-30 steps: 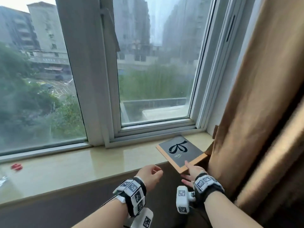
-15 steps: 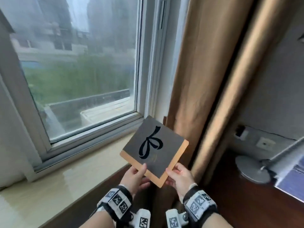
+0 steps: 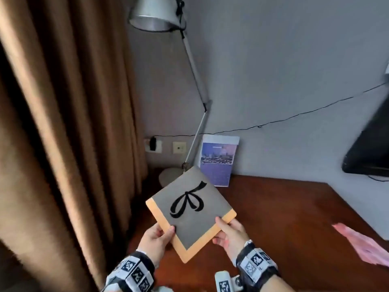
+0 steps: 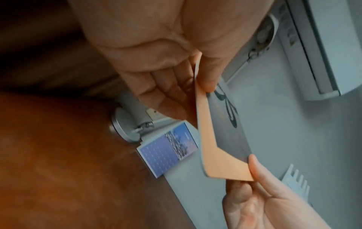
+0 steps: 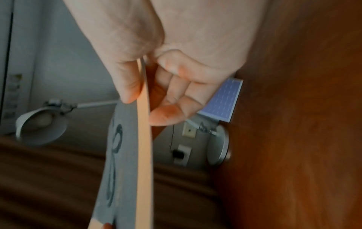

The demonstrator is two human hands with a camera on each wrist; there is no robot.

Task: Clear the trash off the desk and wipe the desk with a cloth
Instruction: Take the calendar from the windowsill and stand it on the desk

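A flat grey box (image 3: 190,211) with orange sides and a black ribbon drawing is held in the air above the left end of the brown wooden desk (image 3: 284,224). My left hand (image 3: 156,239) pinches its lower left edge, thumb on top and fingers underneath. My right hand (image 3: 228,234) pinches the lower right edge the same way. The left wrist view shows the box's orange side (image 4: 213,148) between the left hand (image 4: 197,83) and the right hand (image 4: 254,178). In the right wrist view the box (image 5: 125,155) runs edge-on down from the right hand (image 5: 141,99).
A silver desk lamp (image 3: 168,175) stands in the desk's back left corner, beside a purple booklet (image 3: 217,160) leaning on the grey wall. Brown curtains (image 3: 63,133) hang at the left. A dark screen (image 3: 370,148) is at the right, and something pink (image 3: 366,247) lies on the desk's right edge.
Both hands lifted the box off the windowsill and carried it to the right, over the desk. The view swung from the window to the desk corner.
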